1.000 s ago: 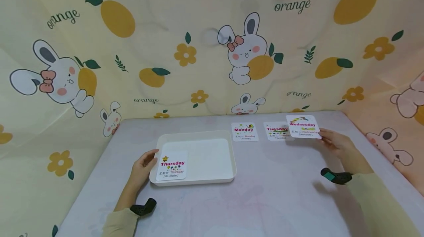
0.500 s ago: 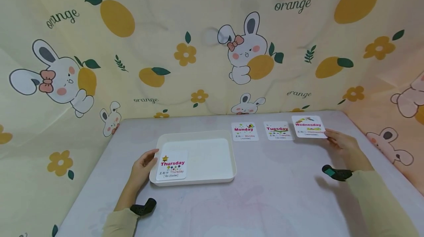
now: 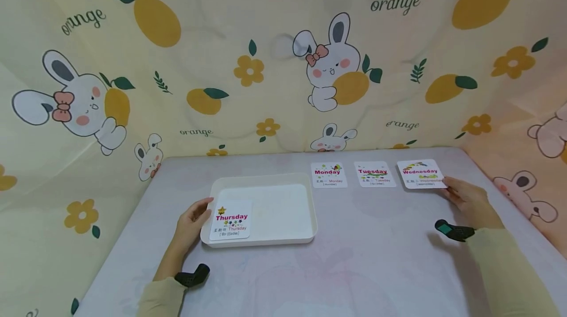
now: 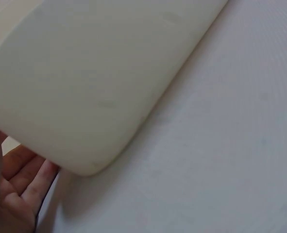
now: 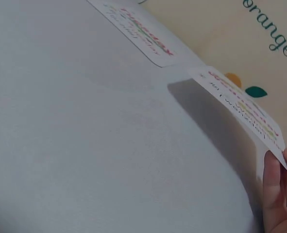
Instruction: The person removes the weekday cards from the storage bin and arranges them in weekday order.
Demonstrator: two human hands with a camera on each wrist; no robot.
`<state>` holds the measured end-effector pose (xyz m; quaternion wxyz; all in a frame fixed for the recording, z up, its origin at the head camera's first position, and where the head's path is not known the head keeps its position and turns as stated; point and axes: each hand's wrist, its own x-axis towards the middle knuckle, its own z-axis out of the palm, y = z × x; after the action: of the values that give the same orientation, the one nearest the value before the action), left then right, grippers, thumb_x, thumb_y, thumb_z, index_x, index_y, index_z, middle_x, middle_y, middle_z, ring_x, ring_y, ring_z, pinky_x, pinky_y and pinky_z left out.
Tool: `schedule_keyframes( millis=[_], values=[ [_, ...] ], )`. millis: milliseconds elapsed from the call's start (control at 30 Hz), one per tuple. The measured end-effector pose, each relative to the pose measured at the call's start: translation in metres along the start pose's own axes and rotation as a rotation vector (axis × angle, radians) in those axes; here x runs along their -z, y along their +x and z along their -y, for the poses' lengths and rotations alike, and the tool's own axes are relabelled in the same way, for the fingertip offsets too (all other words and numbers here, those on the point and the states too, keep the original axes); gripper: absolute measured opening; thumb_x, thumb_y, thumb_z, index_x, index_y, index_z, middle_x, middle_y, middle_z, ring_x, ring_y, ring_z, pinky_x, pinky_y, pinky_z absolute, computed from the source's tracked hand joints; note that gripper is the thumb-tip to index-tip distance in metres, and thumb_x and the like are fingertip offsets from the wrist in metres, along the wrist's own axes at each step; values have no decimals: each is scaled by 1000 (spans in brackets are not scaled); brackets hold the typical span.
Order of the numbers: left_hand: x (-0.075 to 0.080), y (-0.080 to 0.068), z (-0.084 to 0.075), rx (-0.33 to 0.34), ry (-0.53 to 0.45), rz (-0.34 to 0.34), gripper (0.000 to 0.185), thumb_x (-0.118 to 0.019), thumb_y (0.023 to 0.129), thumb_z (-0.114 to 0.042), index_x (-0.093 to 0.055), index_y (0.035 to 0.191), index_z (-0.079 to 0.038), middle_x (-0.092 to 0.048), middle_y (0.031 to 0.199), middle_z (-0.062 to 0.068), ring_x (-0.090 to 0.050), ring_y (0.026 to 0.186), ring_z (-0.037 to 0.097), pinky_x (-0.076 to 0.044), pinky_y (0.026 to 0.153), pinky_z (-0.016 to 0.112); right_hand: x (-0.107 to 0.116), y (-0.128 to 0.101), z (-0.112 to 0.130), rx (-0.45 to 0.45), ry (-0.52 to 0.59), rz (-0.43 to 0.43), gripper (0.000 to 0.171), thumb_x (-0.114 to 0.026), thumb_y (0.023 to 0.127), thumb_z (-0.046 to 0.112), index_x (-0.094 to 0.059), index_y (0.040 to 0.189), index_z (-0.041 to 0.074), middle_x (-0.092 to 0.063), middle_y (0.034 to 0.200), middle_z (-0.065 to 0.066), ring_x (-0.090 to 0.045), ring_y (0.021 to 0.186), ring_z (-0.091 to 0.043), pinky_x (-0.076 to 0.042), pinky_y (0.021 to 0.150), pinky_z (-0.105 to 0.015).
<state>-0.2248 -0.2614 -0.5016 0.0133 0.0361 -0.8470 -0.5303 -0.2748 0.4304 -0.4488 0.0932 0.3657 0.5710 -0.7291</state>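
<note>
Card (image 3: 420,174) in right hand (image 3: 471,202), gap beneath plain only in wrist view

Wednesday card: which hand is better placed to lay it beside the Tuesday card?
Probably the right hand: it holds the Wednesday card tilted, near the Tuesday card, while the left hand grips the tray.

The left hand (image 3: 189,223) grips the left edge of the tray (image 3: 283,213), left forearm (image 3: 160,298) slanting in from its near side; well right of it, the right hand (image 3: 473,202) pinches a card (image 3: 420,174).
</note>
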Motion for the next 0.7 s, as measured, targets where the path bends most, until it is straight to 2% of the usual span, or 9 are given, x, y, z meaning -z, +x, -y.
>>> schedule_keyframes(
  millis=[100, 200, 300, 367, 467, 533, 600, 633, 700],
  values=[
    [0, 0, 0, 3, 3, -6, 40, -52, 99, -25, -50, 138, -15, -47, 148, 8, -45, 138, 25, -41, 111, 20, 1, 3, 2, -6, 17, -22, 78, -76, 79, 33, -35, 145, 38, -51, 102, 14, -50, 103, -3, -55, 85, -15],
    [1, 0, -1, 7, -7, -6, 40, -52, 99, -23, -50, 138, -15, -46, 149, 9, -43, 139, 26, -36, 117, 42, 0, 5, 3, -11, 22, -47, 81, -78, 77, 32, -35, 146, 36, -49, 104, 13, -48, 103, -4, -55, 83, -14],
    [1, 0, -2, 14, -27, 1, 40, -52, 99, -22, -49, 139, -14, -45, 149, 10, -42, 140, 27, -33, 118, 47, 0, 6, 4, -12, 43, -60, 69, -79, 77, 28, -47, 137, 38, -53, 96, 12, -51, 98, -3, -56, 81, -15],
    [1, -1, -3, 16, -31, 5, 40, -52, 99, -23, -49, 139, -14, -45, 150, 10, -41, 140, 27, -33, 118, 47, -1, 7, 4, -16, 70, -73, 46, -80, 75, 27, -63, 116, 40, -58, 83, 13, -54, 91, -3, -57, 79, -16],
    [1, -1, -4, 22, -30, 9, 41, -52, 100, -24, -49, 139, -15, -44, 150, 10, -41, 141, 26, -33, 118, 46, -2, 8, 5, -13, 103, -94, 32, -82, 73, 24, -66, 98, 34, -60, 70, 10, -58, 84, -4, -58, 78, -18],
    [0, -2, -5, 28, -27, 10, 41, -51, 100, -24, -49, 139, -16, -44, 151, 9, -41, 141, 25, -33, 118, 46, -3, 8, 4, -19, 82, -107, 50, -84, 71, 25, -62, 114, 38, -58, 78, 12, -58, 84, -4, -58, 78, -17],
    [0, -1, -4, 30, -26, 10, 41, -51, 100, -24, -49, 139, -16, -44, 151, 8, -41, 141, 25, -33, 118, 46, -2, 6, 2, -17, 15, -79, 74, -82, 73, 29, -46, 136, 42, -58, 94, 13, -57, 86, -1, -57, 80, -17],
    [0, -1, -4, 30, -27, 11, 41, -51, 100, -24, -48, 139, -16, -44, 151, 9, -41, 141, 25, -33, 118, 46, -1, 6, 2, -14, 15, -68, 82, -82, 72, 29, -40, 141, 41, -58, 96, 14, -58, 84, -1, -57, 80, -17],
    [1, -1, -3, 29, -27, 11, 41, -51, 100, -24, -48, 139, -15, -43, 151, 9, -41, 141, 26, -32, 118, 45, 0, 6, 0, 8, -16, -42, 84, -82, 73, 29, -38, 144, 38, -60, 94, 16, -61, 79, 1, -58, 79, -18]
  ],
)
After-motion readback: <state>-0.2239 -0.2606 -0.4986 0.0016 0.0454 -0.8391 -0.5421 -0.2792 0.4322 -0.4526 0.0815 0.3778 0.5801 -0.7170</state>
